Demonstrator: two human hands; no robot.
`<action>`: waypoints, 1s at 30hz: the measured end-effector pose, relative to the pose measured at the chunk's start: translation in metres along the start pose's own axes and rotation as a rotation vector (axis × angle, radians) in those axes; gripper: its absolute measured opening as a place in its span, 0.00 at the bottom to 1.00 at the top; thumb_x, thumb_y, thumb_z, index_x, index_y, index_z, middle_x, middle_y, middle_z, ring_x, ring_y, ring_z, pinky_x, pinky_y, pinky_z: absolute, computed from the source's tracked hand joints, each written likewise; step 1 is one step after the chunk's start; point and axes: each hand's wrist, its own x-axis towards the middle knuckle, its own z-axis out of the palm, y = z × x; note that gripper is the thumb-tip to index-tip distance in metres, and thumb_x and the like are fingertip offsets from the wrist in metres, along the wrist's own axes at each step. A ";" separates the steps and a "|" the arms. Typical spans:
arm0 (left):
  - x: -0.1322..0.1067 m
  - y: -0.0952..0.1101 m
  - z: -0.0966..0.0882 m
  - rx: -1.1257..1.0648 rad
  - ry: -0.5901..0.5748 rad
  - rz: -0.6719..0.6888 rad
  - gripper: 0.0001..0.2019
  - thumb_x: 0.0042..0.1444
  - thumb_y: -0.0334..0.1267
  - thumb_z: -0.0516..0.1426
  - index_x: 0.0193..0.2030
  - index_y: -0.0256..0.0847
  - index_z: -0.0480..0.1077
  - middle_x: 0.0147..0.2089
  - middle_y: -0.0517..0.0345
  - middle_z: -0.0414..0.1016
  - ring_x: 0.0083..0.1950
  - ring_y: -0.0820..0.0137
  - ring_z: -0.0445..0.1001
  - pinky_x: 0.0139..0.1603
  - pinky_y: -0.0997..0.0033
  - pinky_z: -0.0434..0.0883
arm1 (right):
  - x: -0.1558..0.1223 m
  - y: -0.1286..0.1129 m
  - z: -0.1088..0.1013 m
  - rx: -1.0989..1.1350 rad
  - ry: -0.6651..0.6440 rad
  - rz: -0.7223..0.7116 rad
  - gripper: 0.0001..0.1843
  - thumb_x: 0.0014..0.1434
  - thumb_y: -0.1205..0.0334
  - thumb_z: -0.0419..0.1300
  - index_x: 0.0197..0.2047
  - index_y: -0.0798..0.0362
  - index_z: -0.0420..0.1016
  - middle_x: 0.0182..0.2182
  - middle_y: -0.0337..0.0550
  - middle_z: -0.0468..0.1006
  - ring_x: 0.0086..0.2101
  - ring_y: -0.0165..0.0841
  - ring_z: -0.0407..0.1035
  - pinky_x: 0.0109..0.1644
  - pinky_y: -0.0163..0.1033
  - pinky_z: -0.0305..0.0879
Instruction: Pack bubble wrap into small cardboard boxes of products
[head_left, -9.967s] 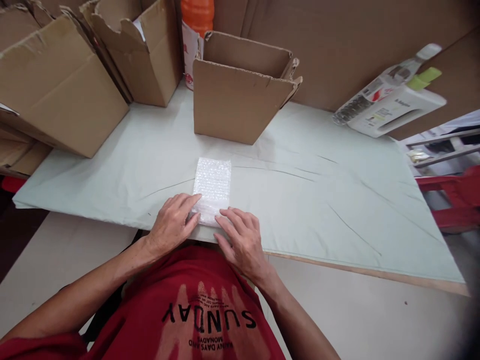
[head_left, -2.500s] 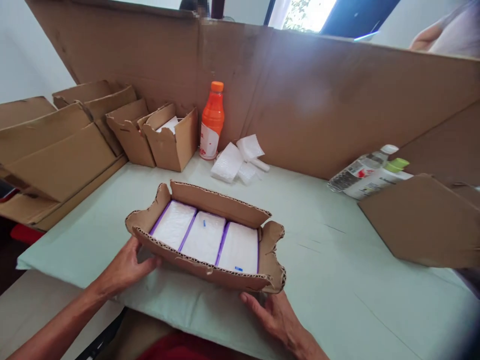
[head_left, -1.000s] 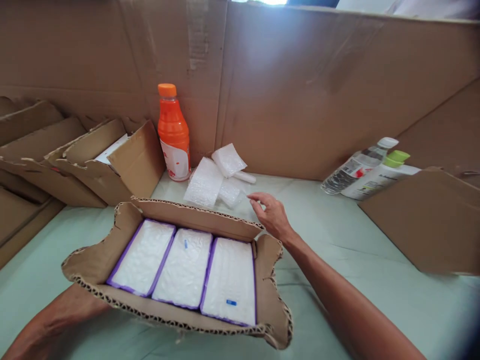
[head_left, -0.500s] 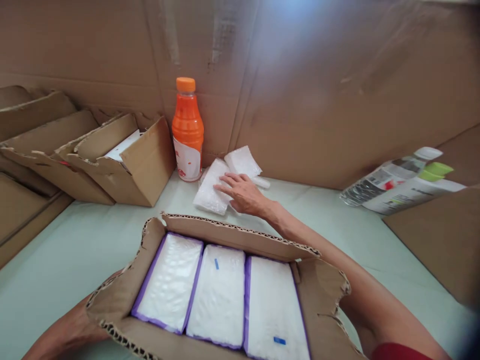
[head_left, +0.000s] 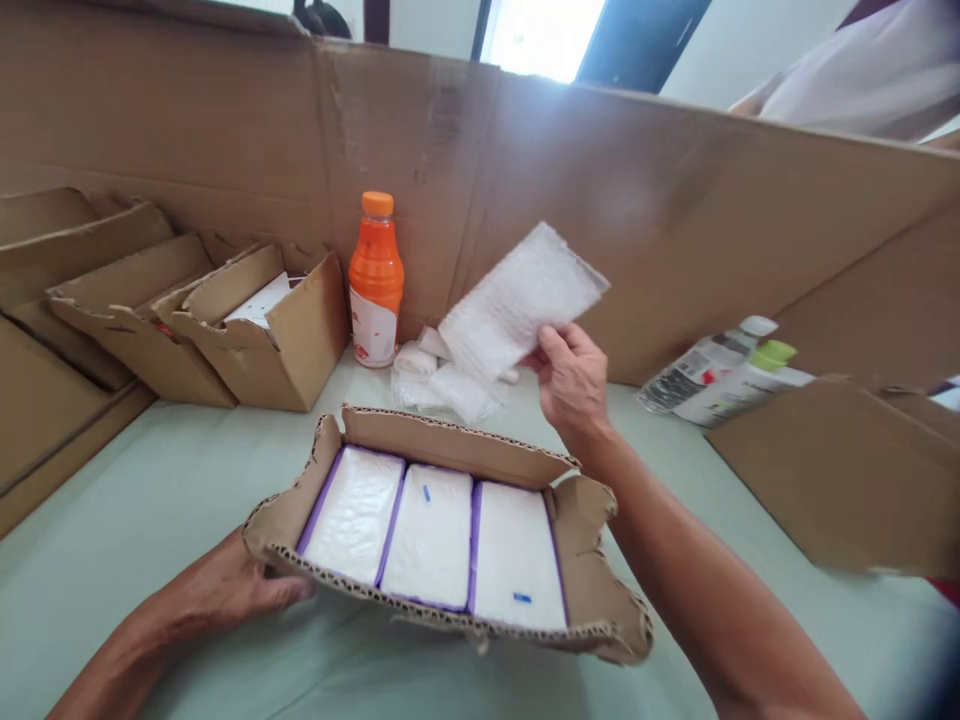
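My right hand (head_left: pixel 574 385) pinches a flat, folded piece of white bubble wrap (head_left: pixel 525 300) by its lower right corner, lifted above the table. More bubble wrap (head_left: pixel 450 385), folded and crumpled, lies on the table just behind and left of that hand. In front of me an open cardboard box (head_left: pixel 457 440) with torn edges holds three white, plastic-wrapped packs (head_left: pixel 427 535) edged in purple, side by side. My left hand (head_left: pixel 255 585) grips the box at its left end; the thumb shows below the edge and the other fingers are hidden.
An orange drink bottle (head_left: pixel 376 285) stands against the cardboard wall (head_left: pixel 675 220). Several open cardboard bins (head_left: pixel 300 330) line the left. At right, a clear bottle (head_left: pixel 697 370) and a white bottle (head_left: pixel 739 390) lean by another cardboard box (head_left: pixel 832 470). Beyond the wall a person's sleeve (head_left: pixel 862 80) shows.
My right hand has taken hold of a bubble wrap piece and raised it up and rightward off the pile. The camera view has tilted up, showing the room beyond the wall.
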 end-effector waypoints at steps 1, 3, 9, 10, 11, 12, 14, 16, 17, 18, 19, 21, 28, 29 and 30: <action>0.008 -0.009 0.002 0.001 -0.058 -0.011 0.39 0.50 0.56 0.65 0.68 0.45 0.70 0.57 0.46 0.80 0.67 0.43 0.69 0.61 0.52 0.76 | -0.014 -0.005 -0.017 -0.022 0.037 0.045 0.17 0.52 0.46 0.70 0.35 0.49 0.74 0.30 0.35 0.74 0.29 0.28 0.69 0.33 0.36 0.74; 0.015 -0.021 0.005 0.011 -0.137 -0.044 0.34 0.52 0.55 0.64 0.65 0.46 0.73 0.55 0.45 0.82 0.65 0.44 0.72 0.63 0.49 0.74 | -0.048 -0.009 -0.054 -0.110 0.103 0.182 0.20 0.48 0.44 0.72 0.33 0.50 0.73 0.27 0.34 0.73 0.27 0.28 0.67 0.31 0.36 0.72; 0.007 -0.023 -0.005 -0.013 -0.195 -0.143 0.27 0.49 0.58 0.65 0.54 0.49 0.80 0.50 0.49 0.84 0.61 0.44 0.77 0.63 0.45 0.74 | -0.165 -0.031 -0.150 -0.519 0.214 0.455 0.24 0.43 0.44 0.73 0.35 0.53 0.77 0.31 0.44 0.79 0.30 0.34 0.71 0.33 0.41 0.73; 0.006 -0.022 -0.007 -0.012 -0.208 -0.159 0.26 0.49 0.58 0.65 0.53 0.50 0.80 0.50 0.49 0.84 0.61 0.44 0.77 0.62 0.46 0.74 | -0.182 -0.039 -0.158 -0.634 0.265 0.413 0.25 0.46 0.44 0.71 0.40 0.53 0.78 0.38 0.48 0.81 0.34 0.36 0.73 0.37 0.44 0.74; 0.007 -0.021 -0.009 -0.009 -0.219 -0.176 0.26 0.49 0.59 0.65 0.51 0.50 0.81 0.51 0.50 0.84 0.60 0.44 0.78 0.62 0.46 0.75 | -0.198 -0.048 -0.163 -0.738 0.306 0.356 0.25 0.50 0.44 0.69 0.45 0.53 0.78 0.44 0.50 0.81 0.38 0.38 0.73 0.41 0.46 0.74; 0.007 -0.019 -0.010 -0.010 -0.225 -0.192 0.26 0.48 0.59 0.65 0.50 0.49 0.81 0.51 0.50 0.84 0.58 0.44 0.79 0.60 0.47 0.76 | -0.213 -0.057 -0.164 -0.811 0.318 0.298 0.25 0.54 0.45 0.66 0.49 0.52 0.78 0.47 0.51 0.81 0.41 0.38 0.74 0.45 0.47 0.73; 0.008 -0.016 -0.012 -0.016 -0.230 -0.230 0.25 0.45 0.61 0.65 0.45 0.48 0.82 0.48 0.48 0.85 0.53 0.44 0.82 0.53 0.50 0.80 | -0.240 -0.072 -0.153 -0.833 0.188 0.248 0.21 0.61 0.48 0.62 0.52 0.51 0.77 0.49 0.51 0.81 0.42 0.38 0.74 0.48 0.48 0.73; 0.009 -0.009 -0.012 -0.027 -0.222 -0.274 0.25 0.42 0.63 0.66 0.39 0.46 0.83 0.44 0.47 0.86 0.46 0.46 0.84 0.44 0.53 0.83 | -0.260 -0.081 -0.129 -0.772 -0.086 0.276 0.20 0.62 0.50 0.62 0.54 0.50 0.76 0.49 0.50 0.81 0.43 0.39 0.75 0.46 0.45 0.73; 0.009 -0.006 -0.011 -0.034 -0.210 -0.296 0.26 0.41 0.64 0.66 0.37 0.45 0.82 0.42 0.47 0.86 0.43 0.46 0.84 0.41 0.55 0.83 | -0.267 -0.083 -0.114 -0.734 -0.225 0.303 0.22 0.61 0.51 0.63 0.57 0.50 0.75 0.49 0.50 0.81 0.43 0.39 0.75 0.43 0.44 0.73; 0.010 -0.002 -0.010 -0.042 -0.199 -0.315 0.26 0.39 0.65 0.66 0.35 0.45 0.82 0.40 0.47 0.86 0.41 0.47 0.84 0.38 0.56 0.83 | -0.271 -0.082 -0.098 -0.700 -0.337 0.327 0.25 0.61 0.50 0.64 0.59 0.49 0.73 0.51 0.51 0.80 0.44 0.40 0.75 0.41 0.42 0.73; 0.010 0.001 -0.009 -0.048 -0.187 -0.328 0.26 0.39 0.65 0.67 0.34 0.44 0.81 0.38 0.47 0.86 0.40 0.48 0.84 0.37 0.57 0.83 | -0.273 -0.080 -0.084 -0.675 -0.404 0.341 0.27 0.61 0.50 0.64 0.61 0.49 0.71 0.51 0.51 0.80 0.45 0.41 0.75 0.39 0.41 0.73; 0.012 0.007 -0.004 -0.047 -0.157 -0.344 0.26 0.39 0.65 0.67 0.33 0.43 0.80 0.35 0.49 0.85 0.37 0.51 0.84 0.35 0.60 0.82 | -0.266 -0.071 -0.060 -0.645 -0.429 0.336 0.27 0.62 0.51 0.62 0.62 0.51 0.70 0.50 0.51 0.80 0.45 0.41 0.74 0.38 0.41 0.72; 0.017 0.015 0.025 -0.213 0.146 -0.370 0.35 0.46 0.60 0.65 0.56 0.38 0.72 0.47 0.45 0.83 0.46 0.56 0.82 0.43 0.61 0.80 | -0.213 -0.038 -0.045 -0.647 -0.321 0.267 0.23 0.65 0.56 0.55 0.61 0.53 0.69 0.52 0.52 0.80 0.47 0.41 0.75 0.46 0.46 0.73; 0.017 0.015 0.028 -0.266 0.146 -0.391 0.40 0.46 0.60 0.65 0.61 0.37 0.68 0.50 0.43 0.82 0.47 0.56 0.82 0.44 0.60 0.80 | -0.211 -0.036 -0.050 -0.689 -0.298 0.232 0.25 0.65 0.55 0.56 0.63 0.53 0.68 0.54 0.53 0.79 0.49 0.42 0.75 0.48 0.47 0.73; 0.017 0.015 0.030 -0.302 0.140 -0.409 0.43 0.46 0.60 0.65 0.64 0.36 0.66 0.51 0.41 0.82 0.48 0.55 0.82 0.45 0.58 0.80 | -0.211 -0.035 -0.055 -0.751 -0.274 0.182 0.26 0.65 0.55 0.56 0.65 0.52 0.67 0.56 0.54 0.78 0.52 0.43 0.74 0.51 0.49 0.73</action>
